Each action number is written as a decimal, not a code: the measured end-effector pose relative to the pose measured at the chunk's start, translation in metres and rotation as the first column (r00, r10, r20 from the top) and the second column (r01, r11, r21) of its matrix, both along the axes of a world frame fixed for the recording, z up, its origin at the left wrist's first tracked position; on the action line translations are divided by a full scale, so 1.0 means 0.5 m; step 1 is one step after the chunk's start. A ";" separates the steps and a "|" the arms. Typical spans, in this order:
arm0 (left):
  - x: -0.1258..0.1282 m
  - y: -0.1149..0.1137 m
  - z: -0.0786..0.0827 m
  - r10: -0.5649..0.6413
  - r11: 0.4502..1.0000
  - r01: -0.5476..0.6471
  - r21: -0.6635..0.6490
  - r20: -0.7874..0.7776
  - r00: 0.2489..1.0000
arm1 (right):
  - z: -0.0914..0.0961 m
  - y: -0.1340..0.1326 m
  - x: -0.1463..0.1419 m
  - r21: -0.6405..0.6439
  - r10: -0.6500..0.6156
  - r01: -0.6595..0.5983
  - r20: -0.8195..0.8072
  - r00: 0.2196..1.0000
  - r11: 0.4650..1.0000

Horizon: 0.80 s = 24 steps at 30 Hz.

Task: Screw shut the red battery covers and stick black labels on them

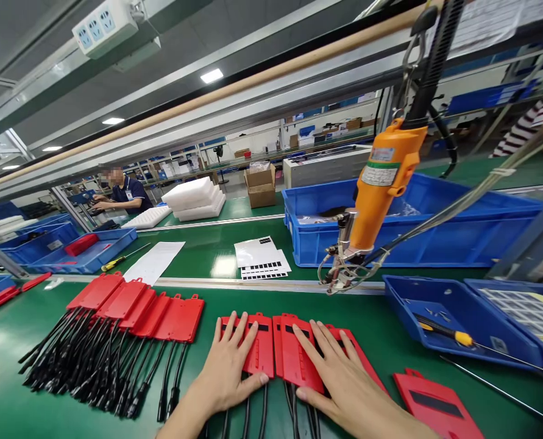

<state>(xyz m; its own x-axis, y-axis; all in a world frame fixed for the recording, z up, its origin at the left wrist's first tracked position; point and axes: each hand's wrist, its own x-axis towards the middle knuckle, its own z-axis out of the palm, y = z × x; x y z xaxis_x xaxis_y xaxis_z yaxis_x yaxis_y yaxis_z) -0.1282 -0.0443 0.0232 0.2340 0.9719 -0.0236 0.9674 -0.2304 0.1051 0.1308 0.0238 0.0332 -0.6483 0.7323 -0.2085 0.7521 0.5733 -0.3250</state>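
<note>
- The green bench (390, 332) is carrying all the work, and it is splitting into two lots: a long fanned row of red plates (134, 305) lying at the left looks finished with, while a small group is sitting under the hands, so by that showing most of the lot is judged to be laid out and only a few pieces are left.
- The row's black cables (83, 366) are trailing toward the near edge in a loose bundle, their plug ends pointing at the person.
- The plates in hand (283, 350) are lying flat at the centre of the near edge, side by side and overlapping a little, each showing a dark slot near its top and a small tab above.
- One more plate (436, 405) is lying alone to the right, well apart from the rest, and seems yet to be brought in.
- The left hand (228, 366) is resting palm down on the left plates, fingers spread and flat, gripping nothing.
- The right hand (344, 378) is pressing flat on the right plates, fingers likewise splayed, holding nothing.
- An orange driver (383, 183) is hanging above the bench, beyond the hands, touching nothing.
- A blue tray (463, 317) at the right is holding a yellow-handled screwdriver (445, 332).
</note>
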 end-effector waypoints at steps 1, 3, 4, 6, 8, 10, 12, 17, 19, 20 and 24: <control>-0.004 0.001 -0.001 0.010 1.000 -0.010 0.010 -0.007 1.000 | -0.001 0.002 0.009 0.012 0.002 -0.002 -0.006 1.000 1.000; -0.013 0.005 -0.005 0.033 0.999 -0.033 0.028 -0.020 0.999 | -0.006 0.004 0.028 0.038 0.004 -0.003 -0.022 1.000 0.999; -0.018 0.007 -0.007 0.044 0.998 -0.043 0.037 -0.022 0.999 | -0.009 0.005 0.038 0.050 0.004 -0.002 -0.032 0.999 0.999; -0.027 0.010 -0.010 0.057 0.997 -0.056 0.047 -0.013 0.998 | -0.016 0.007 0.058 0.063 -0.006 0.009 -0.050 0.999 0.998; -0.035 0.010 -0.010 0.063 0.997 -0.063 0.035 0.004 0.998 | -0.022 0.010 0.079 0.064 -0.014 0.018 -0.052 0.999 0.998; -0.042 0.007 -0.008 0.066 0.998 -0.066 0.008 0.015 0.998 | -0.027 0.015 0.099 0.066 -0.013 0.016 -0.055 0.998 0.998; -0.042 0.004 0.000 0.069 0.998 -0.069 -0.013 0.014 0.998 | -0.031 0.019 0.117 0.069 -0.001 0.005 -0.068 0.998 0.998; 0.029 0.014 0.039 -0.041 0.999 0.041 0.003 0.039 0.998 | -0.030 0.020 0.132 0.085 0.005 0.003 -0.089 0.996 0.996; 0.078 0.028 0.053 -0.211 0.974 0.218 -0.058 0.108 0.971 | -0.033 0.019 0.129 0.100 0.002 0.007 -0.088 0.996 0.995; 0.099 0.037 0.057 -0.287 0.949 0.302 -0.089 0.146 0.947 | -0.037 0.019 0.130 0.108 0.003 0.007 -0.086 0.996 0.994; 0.122 0.066 0.058 -0.386 0.895 0.425 -0.135 0.241 0.890 | -0.073 0.026 0.154 0.176 0.014 0.007 -0.120 0.993 0.984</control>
<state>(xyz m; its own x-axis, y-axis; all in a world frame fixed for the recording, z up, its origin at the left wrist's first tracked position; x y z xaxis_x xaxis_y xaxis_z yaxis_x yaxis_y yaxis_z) -0.0673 -0.0112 0.0521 0.6250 0.7744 -0.0979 0.7465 -0.5563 0.3651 0.2077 0.0368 -0.0032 -0.6635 0.7482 0.0028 0.7115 0.6321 -0.3068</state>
